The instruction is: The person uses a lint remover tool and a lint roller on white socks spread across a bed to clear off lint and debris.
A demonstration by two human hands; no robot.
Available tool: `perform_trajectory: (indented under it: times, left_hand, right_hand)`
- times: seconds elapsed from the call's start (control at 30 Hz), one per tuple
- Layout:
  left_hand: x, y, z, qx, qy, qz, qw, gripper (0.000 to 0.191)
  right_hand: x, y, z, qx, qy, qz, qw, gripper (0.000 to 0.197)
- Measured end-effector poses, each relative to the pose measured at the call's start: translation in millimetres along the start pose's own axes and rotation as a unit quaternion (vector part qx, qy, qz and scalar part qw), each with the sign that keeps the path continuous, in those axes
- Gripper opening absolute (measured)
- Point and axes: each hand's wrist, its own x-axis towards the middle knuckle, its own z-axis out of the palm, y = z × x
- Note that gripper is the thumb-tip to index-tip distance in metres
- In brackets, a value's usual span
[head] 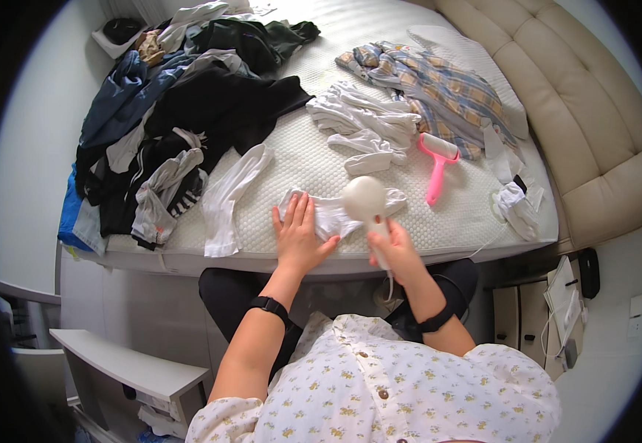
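My left hand [299,235] lies flat, fingers spread, on the left end of a white sock [335,216] on the mattress. In my right hand [398,249] is a white corded fabric shaver [365,202], gripped by its handle. Its round head is over the right part of the sock and hides some of it; whether the two touch I cannot tell. Left of my left hand lies another white sock [232,202], stretched out. A pink-handled lint roller [437,166] rests beyond my right hand, beside a pile of folded white garments [365,119].
Dark and light clothes [205,105] are heaped on the left of the mattress [293,147]. A plaid garment [437,88] lies at the back right, near the padded beige headboard [581,105]. A crumpled white cloth [517,210] sits at the right edge. The shaver's thin cord hangs below my right hand.
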Motion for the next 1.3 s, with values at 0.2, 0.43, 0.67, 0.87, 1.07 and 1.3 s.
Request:
perform_trajectory:
  times: [0.2, 0.43, 0.67, 0.87, 1.07, 1.3]
  left_hand:
    - [-1.8, -3.6, -1.0, -0.013, -0.004, -0.005, 1.000, 0.096]
    - [-0.5, -0.1, -0.4, 0.005, 0.002, 0.004, 1.000, 0.098]
    - [-2.5, -4.0, -0.6, -0.001, 0.011, 0.009, 1.000, 0.098]
    - [-3.1, -4.6, -1.2, -0.064, 0.025, -0.013, 0.998, 0.110]
    - [-2.7, -0.5, -6.7, -0.053, 0.016, -0.011, 0.998, 0.112]
    - [-3.2, -1.6, -0.3, -0.071, 0.019, -0.020, 0.997, 0.113]
  right_hand:
    - [10.5, 26.1, 30.3, -0.009, -0.082, 0.070, 0.994, 0.043]
    - [14.0, 15.6, -34.5, -0.008, 0.126, 0.027, 0.992, 0.035]
    - [6.1, 9.6, -10.5, -0.001, 0.085, 0.031, 0.996, 0.037]
    - [7.7, 18.0, 27.2, 0.055, -0.040, 0.082, 0.994, 0.039]
    - [13.9, 19.1, -10.7, 0.026, 0.108, 0.027, 0.993, 0.036]
    - [3.4, 17.4, 30.1, 0.045, 0.040, 0.048, 0.997, 0.042]
